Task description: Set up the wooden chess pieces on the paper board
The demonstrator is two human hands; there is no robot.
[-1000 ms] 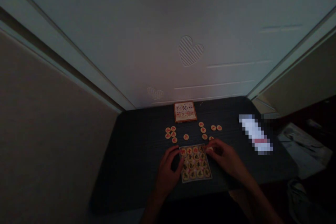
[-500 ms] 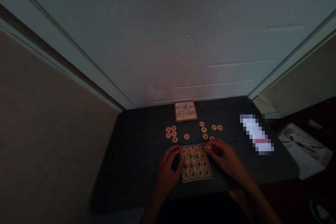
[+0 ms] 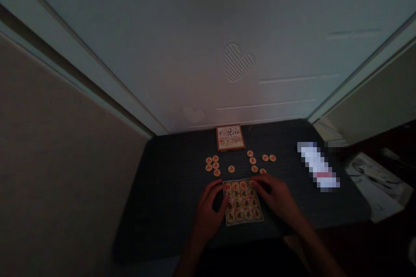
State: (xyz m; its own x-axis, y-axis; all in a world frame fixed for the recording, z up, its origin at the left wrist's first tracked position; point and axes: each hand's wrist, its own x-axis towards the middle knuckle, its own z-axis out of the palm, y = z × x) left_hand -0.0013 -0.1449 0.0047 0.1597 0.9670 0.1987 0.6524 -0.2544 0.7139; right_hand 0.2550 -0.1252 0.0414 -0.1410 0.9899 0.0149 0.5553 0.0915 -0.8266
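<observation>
A shallow square box (image 3: 244,223) holds rows of round Chinese chess pieces, black-marked ones nearer me and red-marked ones in the far row. My left hand (image 3: 207,208) grips the box's left side, thumb and fingers curved at its edge. At the far right corner, the fingertips of my right hand (image 3: 275,194) are closed on a Chinese chess piece (image 3: 252,183), partly hidden by them. Beyond the box lie loose red-marked pieces: a cluster (image 3: 216,165) at the left, a single piece (image 3: 231,169) in the middle, and several others (image 3: 252,161) toward the right.
A printed box lid (image 3: 230,138) lies at the back of the dark table (image 3: 162,199), near a white panel with embossed hearts (image 3: 238,62). On the right is a pixelated bright object (image 3: 316,166). White items (image 3: 378,186) sit beyond the table's right edge.
My right hand has shifted slightly left and lowered its piece into the box's far right corner. My left hand stays at the box's left side.
</observation>
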